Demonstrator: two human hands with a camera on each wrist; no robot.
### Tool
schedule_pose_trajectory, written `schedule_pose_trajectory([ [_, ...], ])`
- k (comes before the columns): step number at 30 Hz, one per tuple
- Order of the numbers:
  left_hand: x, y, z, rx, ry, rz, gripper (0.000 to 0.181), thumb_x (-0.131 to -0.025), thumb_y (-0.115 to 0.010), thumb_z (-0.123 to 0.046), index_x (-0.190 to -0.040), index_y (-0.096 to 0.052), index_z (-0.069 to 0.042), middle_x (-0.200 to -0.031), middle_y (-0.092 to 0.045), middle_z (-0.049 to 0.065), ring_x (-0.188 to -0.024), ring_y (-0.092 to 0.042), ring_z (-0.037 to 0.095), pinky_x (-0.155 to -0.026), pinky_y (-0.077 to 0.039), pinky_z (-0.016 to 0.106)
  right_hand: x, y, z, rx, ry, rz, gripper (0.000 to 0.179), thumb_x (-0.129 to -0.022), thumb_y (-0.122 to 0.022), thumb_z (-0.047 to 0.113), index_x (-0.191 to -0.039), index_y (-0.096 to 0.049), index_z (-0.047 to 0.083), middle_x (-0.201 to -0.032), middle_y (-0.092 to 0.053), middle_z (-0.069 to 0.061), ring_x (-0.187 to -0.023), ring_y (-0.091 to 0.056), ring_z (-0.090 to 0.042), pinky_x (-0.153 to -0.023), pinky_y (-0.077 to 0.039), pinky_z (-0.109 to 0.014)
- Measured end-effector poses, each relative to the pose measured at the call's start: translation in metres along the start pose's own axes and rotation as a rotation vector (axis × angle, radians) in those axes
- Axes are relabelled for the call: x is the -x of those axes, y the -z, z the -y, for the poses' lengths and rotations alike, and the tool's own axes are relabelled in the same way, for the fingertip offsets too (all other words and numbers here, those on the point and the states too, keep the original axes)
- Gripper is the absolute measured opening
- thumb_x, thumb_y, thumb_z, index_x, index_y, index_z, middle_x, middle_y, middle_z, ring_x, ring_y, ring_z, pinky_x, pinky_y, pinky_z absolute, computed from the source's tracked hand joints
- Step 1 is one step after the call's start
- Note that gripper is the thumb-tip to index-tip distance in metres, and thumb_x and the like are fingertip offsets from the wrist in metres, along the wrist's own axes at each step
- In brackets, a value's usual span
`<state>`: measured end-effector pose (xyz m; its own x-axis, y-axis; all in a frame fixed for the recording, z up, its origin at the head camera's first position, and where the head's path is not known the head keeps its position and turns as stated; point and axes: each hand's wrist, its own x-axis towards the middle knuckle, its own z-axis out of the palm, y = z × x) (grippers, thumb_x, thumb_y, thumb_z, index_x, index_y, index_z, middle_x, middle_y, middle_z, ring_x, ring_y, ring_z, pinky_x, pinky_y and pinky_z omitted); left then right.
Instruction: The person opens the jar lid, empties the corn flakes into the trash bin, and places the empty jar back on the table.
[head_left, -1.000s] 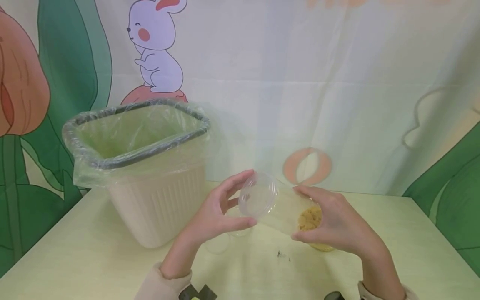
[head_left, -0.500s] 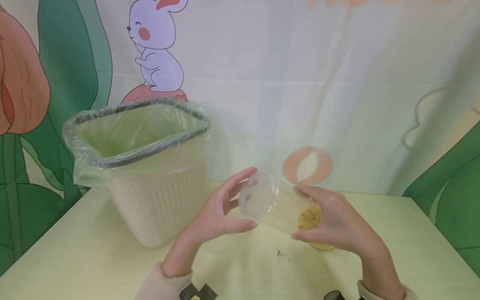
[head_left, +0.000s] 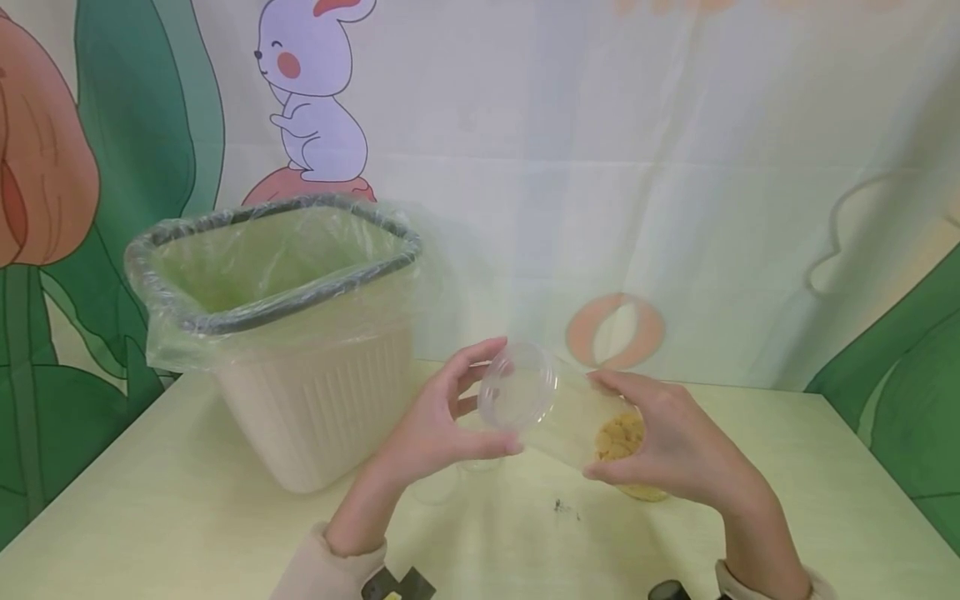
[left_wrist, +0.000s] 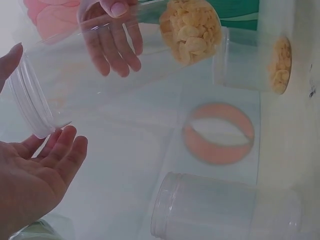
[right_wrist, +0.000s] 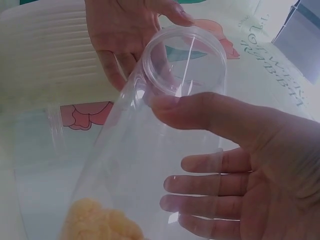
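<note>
A tall clear plastic jar lies tilted in the air between both hands, its round mouth end up to the left. Yellow flakes are gathered at its bottom end. The left hand grips the mouth end between thumb and fingers. Around the jar's side, nearer the flakes, the right hand holds with thumb on one face and fingers on the other, as the right wrist view shows. Beyond it stands a second clear jar with flakes at its base, mostly hidden in the head view.
Another clear jar stands on the table behind the left hand. A bin with a plastic liner takes up the left side. Small dark specks lie on the tabletop, and a printed curtain hangs behind.
The left hand's thumb and fingers shift slightly at the mouth end of the jar. The right hand stays nearly still, and the jar keeps its tilt.
</note>
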<state>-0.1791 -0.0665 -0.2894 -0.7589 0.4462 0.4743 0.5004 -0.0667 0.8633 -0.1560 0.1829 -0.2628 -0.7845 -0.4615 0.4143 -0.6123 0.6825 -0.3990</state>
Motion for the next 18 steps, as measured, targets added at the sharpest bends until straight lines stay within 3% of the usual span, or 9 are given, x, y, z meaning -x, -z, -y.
schedule_pose_trajectory([
  [4,-0.0004,0.0015,0.0005,0.046,-0.061,0.06,0.083,-0.07,-0.076,-0.005,-0.14,-0.031,-0.006,-0.141,-0.035,0.01,-0.127,-0.037,0.024,-0.099,-0.037,0.046,-0.0001,-0.0005,-0.0005,0.001,0.003,0.003,0.073,-0.057,-0.085,0.02,-0.118,-0.054,-0.006,-0.114,-0.061,-0.013,-0.103,-0.058,-0.027,-0.084,-0.048,-0.043],
  [7,-0.0006,0.0018,0.0002,0.044,-0.087,0.07,0.081,-0.07,-0.073,0.001,-0.14,-0.031,-0.002,-0.139,-0.037,0.014,-0.128,-0.036,0.025,-0.099,-0.037,0.046,0.0001,-0.0008,-0.0006,0.007,0.013,-0.002,0.073,-0.057,-0.085,0.019,-0.118,-0.055,-0.005,-0.113,-0.061,-0.013,-0.102,-0.058,-0.027,-0.084,-0.048,-0.043],
  [18,0.0003,-0.0024,0.0002,0.005,-0.023,-0.056,0.077,-0.066,-0.078,-0.003,-0.133,-0.039,-0.003,-0.131,-0.046,0.013,-0.122,-0.043,0.023,-0.094,-0.042,0.044,0.0014,-0.0003,0.001,0.001,0.014,-0.01,0.073,-0.058,-0.085,0.023,-0.118,-0.055,-0.004,-0.113,-0.061,-0.013,-0.1,-0.059,-0.026,-0.082,-0.048,-0.043],
])
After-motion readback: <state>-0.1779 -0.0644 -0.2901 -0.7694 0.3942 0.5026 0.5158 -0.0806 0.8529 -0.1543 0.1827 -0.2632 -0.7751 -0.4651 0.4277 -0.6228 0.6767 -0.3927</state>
